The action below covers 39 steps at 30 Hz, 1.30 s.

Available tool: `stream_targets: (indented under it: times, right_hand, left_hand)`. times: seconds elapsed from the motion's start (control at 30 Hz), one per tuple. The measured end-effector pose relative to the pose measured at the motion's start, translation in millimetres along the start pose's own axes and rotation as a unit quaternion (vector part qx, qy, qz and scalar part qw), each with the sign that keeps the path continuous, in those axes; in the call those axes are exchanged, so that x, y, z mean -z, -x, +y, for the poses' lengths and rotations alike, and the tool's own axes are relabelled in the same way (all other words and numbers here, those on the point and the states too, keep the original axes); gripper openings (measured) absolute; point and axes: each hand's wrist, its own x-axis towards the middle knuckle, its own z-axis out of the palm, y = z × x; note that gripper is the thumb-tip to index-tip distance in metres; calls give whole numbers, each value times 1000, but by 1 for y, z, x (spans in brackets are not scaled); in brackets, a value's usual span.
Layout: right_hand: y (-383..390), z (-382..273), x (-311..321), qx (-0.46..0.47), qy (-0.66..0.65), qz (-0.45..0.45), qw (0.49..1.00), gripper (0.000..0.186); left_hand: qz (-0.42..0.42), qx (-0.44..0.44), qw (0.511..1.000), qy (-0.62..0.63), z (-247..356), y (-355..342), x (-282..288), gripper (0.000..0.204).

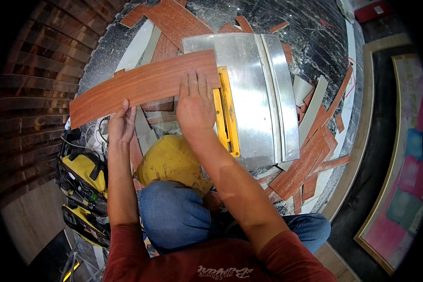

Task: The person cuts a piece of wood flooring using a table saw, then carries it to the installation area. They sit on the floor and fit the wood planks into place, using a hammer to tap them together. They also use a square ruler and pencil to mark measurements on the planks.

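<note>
Pale script lettering with a smaller line of print ran across the front of the dark red shirt (183, 258), at the near side. A small white label (379, 9) sat on a red box (365, 15) at the far right, its print too small to read. The plank (141, 84) was reddish brown, long and narrow, with a fine grain running along its length and a square-cut right end. It lay crosswise at the far left, its right end over the metal table (249, 136) by the far end of the yellow insert (229, 117), its left end reaching out beyond the table. The left hand (122, 124) gripped the plank's near edge, thumb on top and fingers below. The right hand (195, 108) lay palm down near the right end, fingers straight and together, pressed flat on the face. Reddish offcuts (298, 174) lay strewn to the right, on the dusty dark floor (310, 37). A yellow tool bag (85, 169) stood at the near left, and bare grey metal showed across the table.
</note>
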Motion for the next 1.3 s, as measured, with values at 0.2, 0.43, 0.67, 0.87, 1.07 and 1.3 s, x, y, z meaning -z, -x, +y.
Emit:
stream_targets:
  times: [0.2, 0.43, 0.67, 0.87, 1.07, 1.3]
  right_hand:
    - [1, 1, 0, 3, 4, 2, 1000, 47]
    - [1, 0, 2, 0, -5, 7, 1000, 47]
    - [3, 1, 2, 1, -11, -29, 1000, 51]
    - [7, 2, 1, -2, -12, -32, 999, 51]
    - [7, 1, 4, -10, -20, -44, 999, 52]
    - [10, 0, 8, -13, -20, -59, 998, 53]
  left_hand:
    - [-5, -2, 1000, 0, -2, -2, 3, 24]
    - [1, -7, 1000, 3, -2, 1, 1, 23]
    - [8, -6, 1000, -4, -2, 4, 2, 24]
    - [19, -8, 1000, -11, -3, 6, 0, 24]
    - [3, -6, 1000, -11, -1, 8, 3, 24]
    - [0, -1, 1000, -8, -2, 10, 8, 25]
